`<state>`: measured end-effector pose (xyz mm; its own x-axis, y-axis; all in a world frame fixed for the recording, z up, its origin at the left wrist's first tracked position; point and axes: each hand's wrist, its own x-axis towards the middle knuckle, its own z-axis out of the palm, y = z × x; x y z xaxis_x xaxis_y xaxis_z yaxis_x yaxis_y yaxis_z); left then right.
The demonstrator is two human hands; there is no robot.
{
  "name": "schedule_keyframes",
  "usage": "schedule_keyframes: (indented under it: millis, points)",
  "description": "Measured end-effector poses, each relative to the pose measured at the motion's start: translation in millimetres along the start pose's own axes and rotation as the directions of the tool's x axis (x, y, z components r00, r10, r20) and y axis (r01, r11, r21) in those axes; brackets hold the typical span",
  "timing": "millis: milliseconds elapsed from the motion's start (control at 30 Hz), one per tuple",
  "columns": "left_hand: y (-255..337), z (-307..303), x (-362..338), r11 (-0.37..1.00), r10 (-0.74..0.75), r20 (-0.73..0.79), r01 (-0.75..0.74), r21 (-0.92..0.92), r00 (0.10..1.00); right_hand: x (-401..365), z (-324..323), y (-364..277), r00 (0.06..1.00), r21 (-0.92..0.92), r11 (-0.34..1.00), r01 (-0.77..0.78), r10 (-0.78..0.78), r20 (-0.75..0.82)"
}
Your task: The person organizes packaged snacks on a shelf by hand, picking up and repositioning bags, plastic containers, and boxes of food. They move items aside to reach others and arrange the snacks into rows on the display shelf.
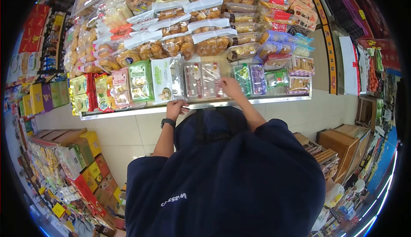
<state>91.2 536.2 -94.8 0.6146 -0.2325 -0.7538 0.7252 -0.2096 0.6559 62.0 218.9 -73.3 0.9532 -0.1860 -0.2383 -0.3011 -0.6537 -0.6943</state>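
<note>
My right hand (231,88) reaches over the front row of a snack display, its fingers closed at the right edge of a clear-wrapped pack with reddish contents (210,79). A matching reddish pack (193,80) lies against it on the left. Lower down, my left hand (175,109) rests at the metal front rim (205,105), fingers slightly apart and nothing visible in them. Just above it stands a white-and-green bag (162,81). Green (242,78) and purple (257,78) packs lie right of my right hand.
Behind the front row, bagged round pastries (177,45) are stacked in several rows. A green bag (140,81) and a pink bag (121,86) stand at the left. Stacked cartons (92,175) are at lower left, and a wooden cabinet (338,147) is at lower right.
</note>
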Motion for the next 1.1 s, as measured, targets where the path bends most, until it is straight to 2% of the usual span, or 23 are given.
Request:
schedule_keyframes:
  millis: [100,167,300,500,600,700,800,900,1000,1100]
  points:
    - [0.5,0.4,-1.3,1.000,-0.018,-0.001,0.018,0.009,1.000,-13.7,-14.0,26.0,0.997,-0.145,0.988,-0.058,0.049,-0.067]
    - [2.7,4.6,-0.4,1.000,-0.022,0.009,0.022,0.010,1.000,-15.4,-11.2,29.1,0.988,-0.238,0.959,-0.153,0.142,-0.066]
    - [0.6,-1.3,-1.3,1.000,-0.018,0.012,0.018,0.002,1.000,-12.6,-2.3,17.5,0.958,-0.446,0.849,-0.283,0.274,-0.086]
    - [1.5,0.0,-0.9,1.000,-0.018,0.009,0.018,0.006,1.000,-15.7,-0.6,3.2,0.964,-0.513,0.817,-0.261,0.198,-0.177]
    - [1.4,0.2,-0.8,1.000,-0.015,0.016,0.015,-0.008,1.000,-17.4,5.4,-4.4,0.982,-0.491,0.851,-0.185,0.184,-0.050]
    - [-0.5,-0.7,-0.5,1.000,-0.014,0.016,0.015,-0.005,1.000,-11.1,31.0,-17.7,0.998,-0.373,0.927,-0.030,0.051,0.047]
    - [0.8,-0.5,-1.3,1.000,-0.011,0.014,0.011,0.008,1.000,4.2,42.9,-58.8,0.966,-0.219,0.975,-0.044,0.097,0.238]
    - [2.1,0.3,-1.6,1.000,-0.005,0.009,0.005,0.005,1.000,25.1,75.5,-51.5,0.973,-0.185,0.976,-0.118,0.150,0.175]
    - [1.8,0.1,-1.8,1.000,0.000,0.008,0.000,0.007,1.000,36.1,86.6,-36.4,0.985,-0.134,0.989,-0.064,0.084,0.150]
    - [1.2,0.8,-1.5,1.000,0.000,0.007,0.000,0.006,1.000,34.1,73.4,-15.3,0.991,0.014,1.000,0.003,-0.004,0.137]
